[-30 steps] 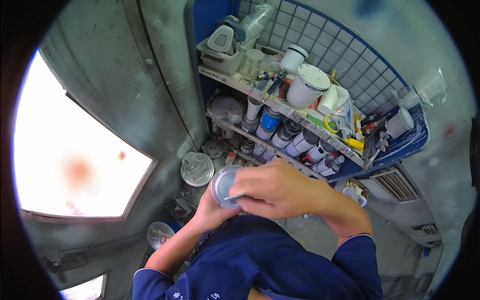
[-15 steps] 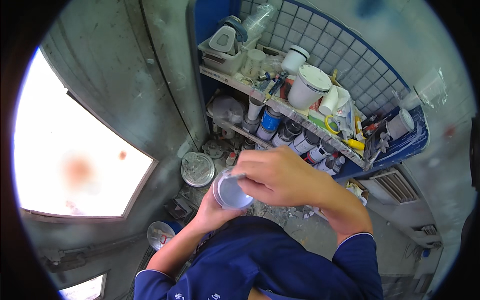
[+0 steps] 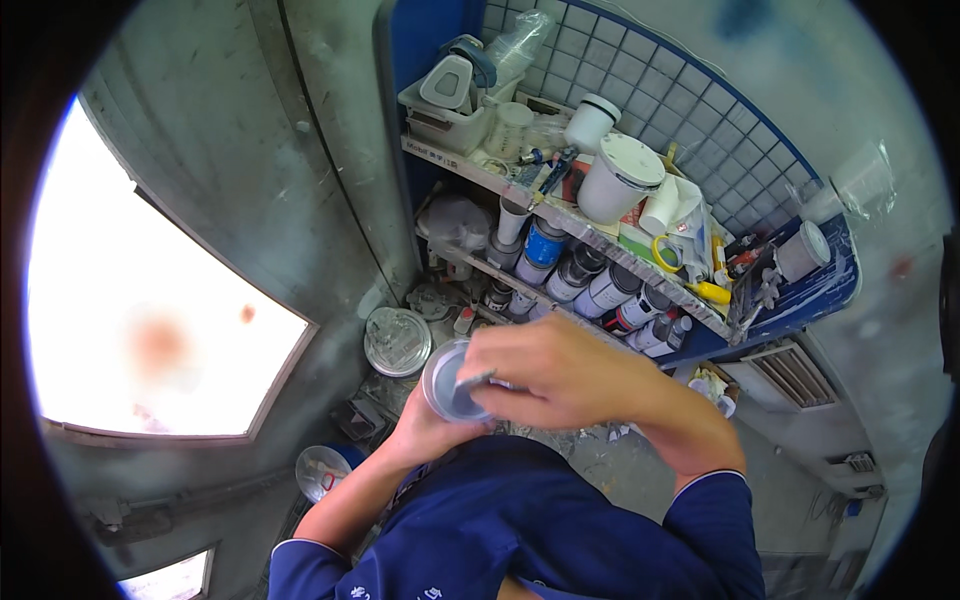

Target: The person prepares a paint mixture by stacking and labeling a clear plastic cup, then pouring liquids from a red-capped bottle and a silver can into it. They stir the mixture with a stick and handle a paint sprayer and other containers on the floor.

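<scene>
A translucent plastic cup (image 3: 447,368) with pale grey contents is tilted in front of my chest. Wrapped round its lower side, my left hand (image 3: 430,432) has its fingers partly hidden by the cup. Over the cup's right side, my right hand (image 3: 548,368) is closed on a thin grey stirring stick (image 3: 477,379). The stick crosses the mouth of the cup, and its far part is hidden by the hand and the cup.
Ahead, a blue shelf rack (image 3: 845,275) bears a white lidded bucket (image 3: 612,190), a yellow-handled tool (image 3: 710,292) and several paint cans (image 3: 540,248) lower down. A round metal lid (image 3: 397,342) and a blue bucket (image 3: 350,456) stand to the left, near a bright window (image 3: 160,300).
My right hand has shifted slightly left and down over the cup, and the stick's visible end now sits nearer the middle of the opening. My left hand still holds the cup.
</scene>
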Demonstrator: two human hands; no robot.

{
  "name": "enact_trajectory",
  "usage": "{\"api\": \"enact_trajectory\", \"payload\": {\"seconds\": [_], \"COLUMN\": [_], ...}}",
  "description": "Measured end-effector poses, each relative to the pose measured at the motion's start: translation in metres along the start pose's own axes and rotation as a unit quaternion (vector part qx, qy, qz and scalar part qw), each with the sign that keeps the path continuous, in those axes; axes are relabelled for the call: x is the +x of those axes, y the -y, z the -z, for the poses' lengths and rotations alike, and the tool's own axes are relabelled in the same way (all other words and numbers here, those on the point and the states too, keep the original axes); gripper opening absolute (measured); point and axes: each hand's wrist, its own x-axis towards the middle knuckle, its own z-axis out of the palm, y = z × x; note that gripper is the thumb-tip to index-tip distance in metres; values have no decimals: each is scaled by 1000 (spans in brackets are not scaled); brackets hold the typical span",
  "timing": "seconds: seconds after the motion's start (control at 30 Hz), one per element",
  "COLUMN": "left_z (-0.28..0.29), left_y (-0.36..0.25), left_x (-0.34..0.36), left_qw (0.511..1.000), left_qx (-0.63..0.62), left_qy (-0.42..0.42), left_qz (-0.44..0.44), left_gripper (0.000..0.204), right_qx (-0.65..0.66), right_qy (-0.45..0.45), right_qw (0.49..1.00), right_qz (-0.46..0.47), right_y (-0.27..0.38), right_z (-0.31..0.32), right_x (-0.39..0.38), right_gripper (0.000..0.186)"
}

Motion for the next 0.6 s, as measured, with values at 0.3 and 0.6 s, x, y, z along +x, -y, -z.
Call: {"api": "enact_trajectory", "payload": {"seconds": [0.3, 0.6], "left_z": [4, -5], "left_y": [10, -9], "left_x": [7, 3], "left_qw": [999, 997], "left_qx": [44, 14], "left_qy": [-2, -43], "left_qz": [-18, -56], "left_gripper": [95, 91], "right_qx": [1, 2], "right_qy": [17, 40], "right_qw": [1000, 998], "right_qz": [-12, -40], "right_y": [-4, 3], "right_z": [1, 3], "right_x": [-3, 0], "right_gripper": [14, 18]}}
